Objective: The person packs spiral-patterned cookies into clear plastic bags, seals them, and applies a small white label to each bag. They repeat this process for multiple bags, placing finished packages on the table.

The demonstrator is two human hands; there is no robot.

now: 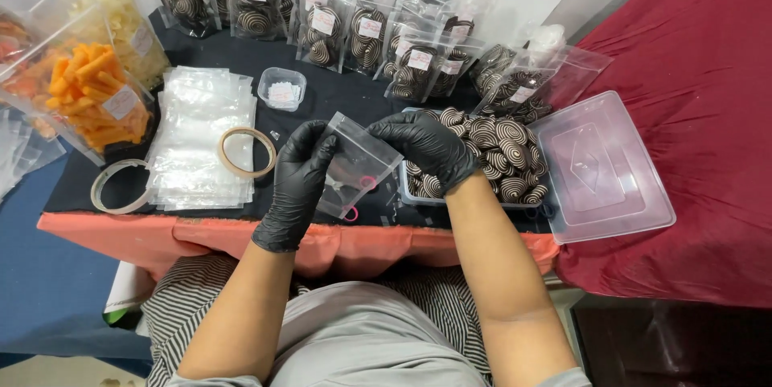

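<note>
Here both hands (362,158) hold the clear pouch (356,165) tilted, mouth up-left.

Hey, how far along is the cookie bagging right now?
Done: a row of filled bags of swirl cookies stands at the back of the table. In hand: the left hand and right hand, both in black gloves, hold an empty clear bag by its top edge. Left: the open tub holds many loose swirl cookies, and a stack of empty bags waits.
</note>
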